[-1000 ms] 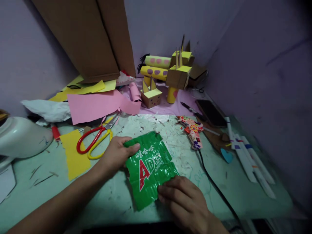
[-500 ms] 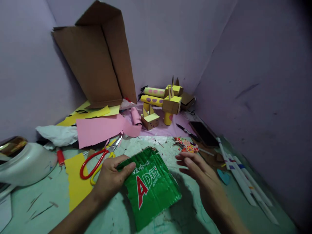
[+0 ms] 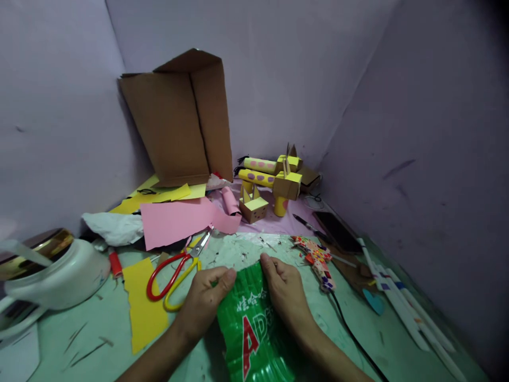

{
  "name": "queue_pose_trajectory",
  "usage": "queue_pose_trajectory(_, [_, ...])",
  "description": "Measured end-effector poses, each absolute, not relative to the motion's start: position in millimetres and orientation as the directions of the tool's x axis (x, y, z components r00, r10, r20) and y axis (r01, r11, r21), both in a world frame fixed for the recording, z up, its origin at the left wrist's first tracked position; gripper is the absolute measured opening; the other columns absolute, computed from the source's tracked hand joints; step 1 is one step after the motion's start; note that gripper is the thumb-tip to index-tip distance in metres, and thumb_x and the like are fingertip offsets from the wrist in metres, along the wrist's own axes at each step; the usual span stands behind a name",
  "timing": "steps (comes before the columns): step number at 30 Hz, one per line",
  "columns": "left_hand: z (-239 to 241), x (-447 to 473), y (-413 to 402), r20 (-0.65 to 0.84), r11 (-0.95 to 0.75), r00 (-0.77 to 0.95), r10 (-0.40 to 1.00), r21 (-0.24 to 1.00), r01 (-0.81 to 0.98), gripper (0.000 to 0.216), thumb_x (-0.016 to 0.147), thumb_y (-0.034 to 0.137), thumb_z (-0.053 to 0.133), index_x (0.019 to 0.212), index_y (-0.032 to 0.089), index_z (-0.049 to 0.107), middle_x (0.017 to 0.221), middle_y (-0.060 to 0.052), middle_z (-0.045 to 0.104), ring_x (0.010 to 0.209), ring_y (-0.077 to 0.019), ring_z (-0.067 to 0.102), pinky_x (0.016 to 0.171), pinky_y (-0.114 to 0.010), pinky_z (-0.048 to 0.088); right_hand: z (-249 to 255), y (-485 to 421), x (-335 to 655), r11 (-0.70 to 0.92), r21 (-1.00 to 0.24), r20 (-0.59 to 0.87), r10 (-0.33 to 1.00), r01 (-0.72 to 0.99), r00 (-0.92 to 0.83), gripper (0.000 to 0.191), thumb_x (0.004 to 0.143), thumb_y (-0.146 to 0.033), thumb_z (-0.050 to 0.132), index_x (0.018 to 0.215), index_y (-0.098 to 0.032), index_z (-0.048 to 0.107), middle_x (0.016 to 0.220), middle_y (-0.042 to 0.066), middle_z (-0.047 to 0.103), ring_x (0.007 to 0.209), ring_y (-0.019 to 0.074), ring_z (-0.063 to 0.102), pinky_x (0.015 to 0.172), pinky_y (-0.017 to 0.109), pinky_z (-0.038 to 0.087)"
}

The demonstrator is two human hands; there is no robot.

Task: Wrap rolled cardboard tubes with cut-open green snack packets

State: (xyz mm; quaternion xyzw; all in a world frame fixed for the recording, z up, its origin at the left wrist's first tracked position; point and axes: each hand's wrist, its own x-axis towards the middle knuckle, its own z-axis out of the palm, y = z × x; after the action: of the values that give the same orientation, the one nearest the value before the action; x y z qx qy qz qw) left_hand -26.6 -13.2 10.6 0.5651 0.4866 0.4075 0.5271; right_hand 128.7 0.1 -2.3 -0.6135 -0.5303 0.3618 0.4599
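Between my two hands is a green printed piece of carton cardboard [image 3: 246, 318] with a big red A and white lettering. My left hand [image 3: 210, 294] grips its upper left edge, thumb on the printed face. Gripping the upper right edge is my right hand [image 3: 284, 286], its thumb at the top corner. The sheet bows between them, and its lower end runs out of view. To the left of my left hand lie scissors [image 3: 178, 270] with one red and one yellow handle. A patterned glue gun [image 3: 318, 257] with a black cord lies beyond my right hand.
A brown cardboard box [image 3: 175, 127] leans at the back. Yellow-topped cardboard animal figures [image 3: 286, 185] stand right of it. Pink paper [image 3: 175, 220], yellow paper [image 3: 145, 302] and a white pot [image 3: 75, 270] are left. A phone [image 3: 338, 232] and several white markers [image 3: 413, 307] line the right.
My right hand, free and open before, has moved left and taken hold of the cardboard's right edge. The cardboard has turned more upright and now bends. The view has shifted slightly.
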Motion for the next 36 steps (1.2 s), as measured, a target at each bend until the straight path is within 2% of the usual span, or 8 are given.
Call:
queue_pose_trajectory(6, [3,-26,-8,-0.162,0.163,0.1,0.982,0.987,0.008,0.04,0.071,0.056,0.058,0.064,0.018,0.047,0.05,0.004,0.047,0.043,-0.0114,0.042,0.042,-0.023,0.034,-7,1,134,-0.028,-0.995,-0.012,0.987,0.097,0.162,0.045,0.08,-0.058,0.044,0.057,-0.02,0.046,0.051,-0.003,0.045,0.051,0.013,0.042,0.048,0.024,0.034])
queue_pose_trajectory(11, [-4,-24,-6,-0.203,0.206,0.112,0.973,0.979,-0.011,0.04,0.066,0.053,0.065,0.064,0.016,0.053,0.058,-0.001,0.058,0.051,-0.015,0.052,0.047,-0.025,0.04,-13,-8,148,-0.072,-0.996,-0.081,0.98,-0.055,0.184,0.036,0.068,-0.048,0.066,0.056,-0.016,0.058,0.05,-0.003,0.052,0.046,0.0107,0.044,0.045,0.022,0.035])
queue_pose_trajectory(14, [-6,-20,-7,-0.211,0.215,0.133,0.969,0.976,-0.019,0.042,0.062,0.054,0.069,0.063,0.015,0.055,0.055,0.0,0.058,0.051,-0.0157,0.053,0.047,-0.025,0.04,-18,-12,153,-0.071,-0.989,-0.108,0.947,-0.128,0.303,0.031,0.063,-0.043,0.072,0.058,-0.014,0.061,0.051,-0.002,0.054,0.046,0.0096,0.045,0.044,0.021,0.035])
queue_pose_trajectory(18, [-6,-21,-6,-0.221,0.225,0.087,0.971,0.973,-0.046,0.037,0.063,0.049,0.071,0.062,0.015,0.056,0.053,0.002,0.057,0.046,-0.0119,0.049,0.041,-0.021,0.035,-21,-6,163,-0.071,-0.96,-0.175,0.909,-0.272,0.377,0.041,0.062,-0.055,0.069,0.056,-0.016,0.057,0.045,-0.002,0.054,0.04,0.0098,0.046,0.039,0.021,0.036])
queue_pose_trajectory(23, [-8,-23,-3,-0.256,0.253,-0.01,0.967,0.959,-0.131,0.04,0.058,0.04,0.077,0.05,0.017,0.045,0.037,0.01,0.04,0.033,-0.0061,0.035,0.033,-0.017,0.024,-22,0,184,-0.03,-0.898,-0.235,0.877,-0.44,0.42,0.046,0.059,-0.061,0.067,0.061,-0.018,0.052,0.048,-0.002,0.06,0.039,0.0088,0.052,0.039,0.019,0.042])
queue_pose_trajectory(29, [-10,-21,0,-0.301,0.267,-0.074,0.951,0.916,-0.3,0.037,0.051,0.039,0.08,0.056,0.015,0.052,0.041,0.007,0.048,0.033,-0.0083,0.043,0.034,-0.019,0.035,-21,-8,180,-0.1,-0.825,-0.244,0.951,-0.556,0.19,0.048,0.06,-0.059,0.069,0.075,-0.014,0.061,0.065,0.006,0.069,0.054,0.0157,0.063,0.051,0.026,0.051])
queue_pose_trajectory(32, [-5,-21,0,-0.276,0.214,-0.109,0.955,0.895,-0.392,0.037,0.051,0.034,0.08,0.075,0.014,0.06,0.054,0.003,0.059,0.042,-0.0115,0.052,0.039,-0.021,0.043,-19,-14,174,-0.154,-0.8,-0.236,0.969,-0.58,0.068,0.035,0.054,-0.034,0.08,0.079,-0.015,0.062,0.066,0.002,0.067,0.056,0.0127,0.062,0.053,0.023,0.049])
queue_pose_trajectory(36, [2,-14,-6,-0.222,0.134,-0.136,0.966,0.872,-0.472,0.044,0.053,0.028,0.08,0.089,0.014,0.06,0.075,-0.002,0.067,0.064,-0.0174,0.063,0.052,-0.024,0.051,-18,-29,155,-0.161,-0.84,-0.032,0.968,-0.519,-0.25,0.059,0.048,-0.013,0.083,0.103,-0.021,0.062,0.097,0.005,0.068,0.087,0.0192,0.063,0.083,0.034,0.048])
